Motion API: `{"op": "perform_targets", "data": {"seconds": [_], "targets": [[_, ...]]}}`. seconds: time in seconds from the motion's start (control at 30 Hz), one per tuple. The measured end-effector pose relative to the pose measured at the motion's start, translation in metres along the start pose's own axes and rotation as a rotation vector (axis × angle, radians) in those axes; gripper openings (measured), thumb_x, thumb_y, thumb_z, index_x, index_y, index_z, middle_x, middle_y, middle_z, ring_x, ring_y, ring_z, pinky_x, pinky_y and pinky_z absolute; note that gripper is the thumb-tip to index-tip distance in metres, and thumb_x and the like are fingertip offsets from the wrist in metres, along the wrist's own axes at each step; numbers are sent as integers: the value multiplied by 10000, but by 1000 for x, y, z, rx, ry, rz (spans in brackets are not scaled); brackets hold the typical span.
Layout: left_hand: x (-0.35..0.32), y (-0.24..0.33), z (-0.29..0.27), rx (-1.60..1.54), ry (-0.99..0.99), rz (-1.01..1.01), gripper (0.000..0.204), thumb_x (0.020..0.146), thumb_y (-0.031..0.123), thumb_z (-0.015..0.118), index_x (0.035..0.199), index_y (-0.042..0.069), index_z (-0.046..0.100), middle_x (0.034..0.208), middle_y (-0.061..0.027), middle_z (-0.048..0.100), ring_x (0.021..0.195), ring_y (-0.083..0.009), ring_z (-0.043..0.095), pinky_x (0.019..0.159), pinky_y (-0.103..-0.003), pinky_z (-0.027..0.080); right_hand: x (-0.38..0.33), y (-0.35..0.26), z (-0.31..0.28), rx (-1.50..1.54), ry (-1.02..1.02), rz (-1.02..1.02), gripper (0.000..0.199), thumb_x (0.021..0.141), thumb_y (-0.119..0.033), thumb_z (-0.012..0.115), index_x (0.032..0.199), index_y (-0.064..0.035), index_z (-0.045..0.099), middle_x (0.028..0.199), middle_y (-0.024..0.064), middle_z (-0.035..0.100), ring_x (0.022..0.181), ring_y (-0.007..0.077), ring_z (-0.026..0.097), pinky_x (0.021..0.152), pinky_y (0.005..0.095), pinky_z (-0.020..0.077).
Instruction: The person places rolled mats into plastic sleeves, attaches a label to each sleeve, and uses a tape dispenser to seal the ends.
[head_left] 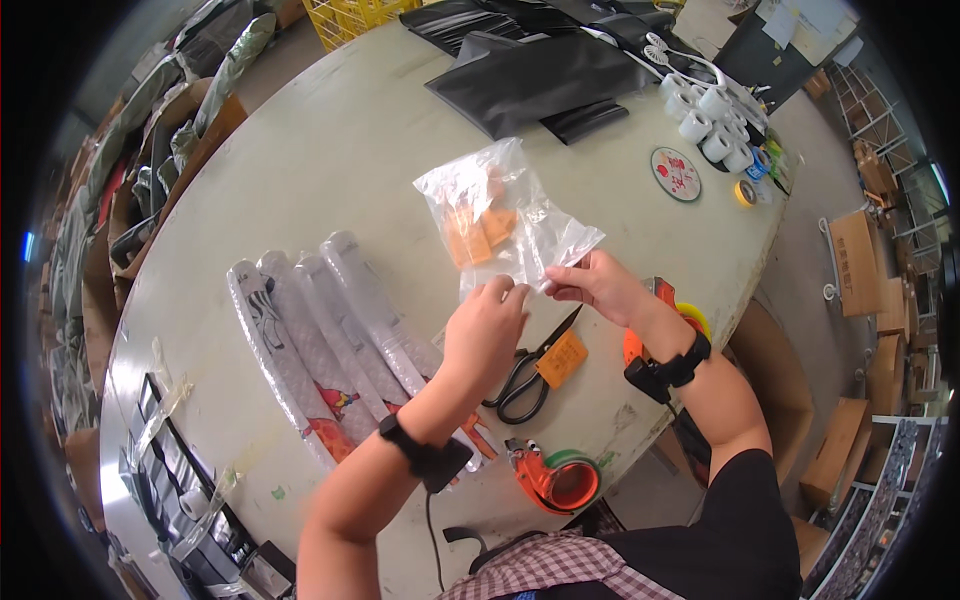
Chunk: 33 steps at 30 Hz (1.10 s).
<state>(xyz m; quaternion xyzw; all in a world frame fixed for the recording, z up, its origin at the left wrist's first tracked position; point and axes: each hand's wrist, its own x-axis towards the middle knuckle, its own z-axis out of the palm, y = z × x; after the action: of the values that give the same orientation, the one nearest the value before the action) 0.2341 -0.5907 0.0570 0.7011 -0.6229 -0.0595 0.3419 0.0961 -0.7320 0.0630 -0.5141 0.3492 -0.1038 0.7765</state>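
A clear plastic bag (535,225) with several orange pieces (468,238) inside lies on the table in front of me. My right hand (600,286) pinches its near right corner between thumb and fingers. At the bag's near edge, the curled fingers of my left hand (488,328) are closed on the plastic; the fingertips are partly hidden. Black-handled scissors (522,388) rest below my hands, beside a loose orange piece (562,361). To the left of my left forearm lie several long rolls in clear wrap (318,330), printed with coloured figures.
An orange tape dispenser (560,478) stands at the near table edge; another dispenser (692,315) is partly behind my right forearm. Black plastic sheets (540,80) cover the far side. White rolls (715,125), a round printed disc (676,174) and yellow tape (745,193) sit far right.
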Motion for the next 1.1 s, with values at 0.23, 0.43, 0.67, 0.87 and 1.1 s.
{"op": "perform_targets", "data": {"seconds": [0.23,0.43,0.67,0.87,1.1], "targets": [[-2,-15,3,-417,-315,-414,213,761,194,679,820,-9,650,654,-61,604,573,-122,542,550,-268,443,-10,46,19,-98,136,-130,271,836,-252,639,946,-19,552,842,33,598,743,98,578,695,237,484],[-15,-24,4,-916,-454,-675,235,822,172,638,839,-62,636,679,-9,592,578,-66,513,542,-233,433,-24,65,26,-42,143,-131,296,827,-282,648,890,-6,562,818,56,611,701,115,588,650,241,475],[-19,-4,2,-315,101,-232,107,783,112,600,771,15,558,710,-110,582,588,-246,585,540,-348,454,-54,46,22,-887,174,8,309,877,-325,554,823,-21,582,691,24,607,588,134,579,537,267,454],[-26,35,7,-182,114,-93,91,767,94,587,774,64,501,689,-112,542,592,-281,568,516,-369,447,-40,53,22,474,-126,-75,224,918,-205,445,982,-19,551,943,60,595,831,185,576,753,295,457],[-38,50,30,-149,-144,243,91,752,139,582,752,98,500,662,-57,542,606,-236,574,499,-344,466,61,73,20,-1293,203,-767,860,757,-195,653,1399,-25,106,1443,174,147,1337,275,190,1080,372,233]]}}
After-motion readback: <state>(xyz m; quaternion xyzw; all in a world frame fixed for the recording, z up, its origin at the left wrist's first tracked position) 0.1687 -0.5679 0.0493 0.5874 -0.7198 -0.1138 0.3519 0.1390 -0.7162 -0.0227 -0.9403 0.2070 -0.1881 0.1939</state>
